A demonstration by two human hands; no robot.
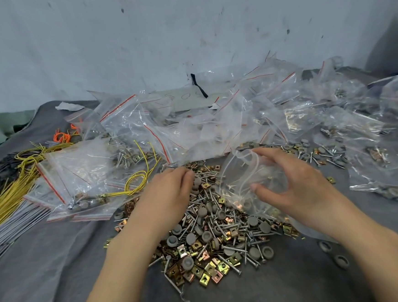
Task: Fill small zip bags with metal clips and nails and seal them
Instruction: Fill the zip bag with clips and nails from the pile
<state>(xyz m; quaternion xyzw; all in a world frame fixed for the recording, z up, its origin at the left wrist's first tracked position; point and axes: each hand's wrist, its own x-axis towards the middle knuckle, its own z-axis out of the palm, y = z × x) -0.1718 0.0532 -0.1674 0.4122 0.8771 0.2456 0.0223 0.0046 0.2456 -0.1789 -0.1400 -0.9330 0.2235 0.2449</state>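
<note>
Clear plastic fills the right hand (301,187), gripping a small zip bag (245,183), likely for loading; the left hand (170,193) curls into the heap of brass-coloured metal clips and silver nails (212,247) on the grey desk (59,269), catch unclear.

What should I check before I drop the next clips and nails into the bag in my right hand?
1. Bag held: ok. The right hand grips the zip bag, thumb and fingers curled round it.
2. Bag mouth open: cannot tell. The clear plastic blurs its edge.
3. Pieces picked up: cannot tell. The left hand curls down onto the pile and hides what it holds.
4. Supply within reach: ok. Clips and nails lie under both hands.
5. Count already in the bag: cannot tell.
</note>
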